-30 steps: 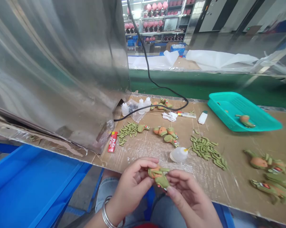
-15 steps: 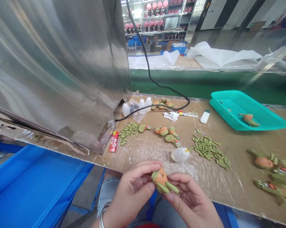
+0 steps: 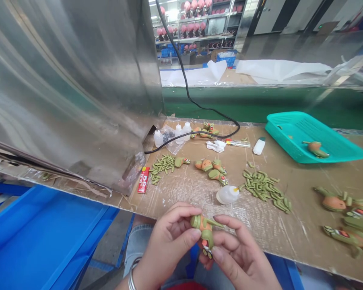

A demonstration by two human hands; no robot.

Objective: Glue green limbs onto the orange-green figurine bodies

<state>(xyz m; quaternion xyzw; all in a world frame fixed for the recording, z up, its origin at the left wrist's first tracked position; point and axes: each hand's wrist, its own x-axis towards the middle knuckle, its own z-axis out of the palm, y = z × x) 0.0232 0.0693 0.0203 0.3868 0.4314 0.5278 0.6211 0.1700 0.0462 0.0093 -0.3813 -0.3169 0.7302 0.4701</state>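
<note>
A small green and orange toy figurine [image 3: 206,232] is held above my lap, its eyed head tipped down toward me and one thin green limb sticking out to the right. My left hand [image 3: 172,237] pinches its left end between thumb and fingers. On the other side, my right hand [image 3: 240,249] has its thumb by the head and a bent index finger at the tip of the limb. Just beyond the hands, a squeeze bottle [image 3: 228,195] with a yellowish tip lies on its side. Loose green limb pieces [image 3: 264,187] are heaped to its right.
Similar figurines [image 3: 217,176] lie mid-table, and more [image 3: 347,225] at the right. A teal basket [image 3: 278,137] holds a figurine. Upright white bottles [image 3: 178,134], a red packet [image 3: 143,180] and a second green heap [image 3: 163,167] are at left, near a metal panel [image 3: 79,80] and black cable [image 3: 184,76].
The figurine has been turned in my fingers: its eyed head now shows at the bottom and one limb points right. My right index finger has lifted slightly. The table items stay put.
</note>
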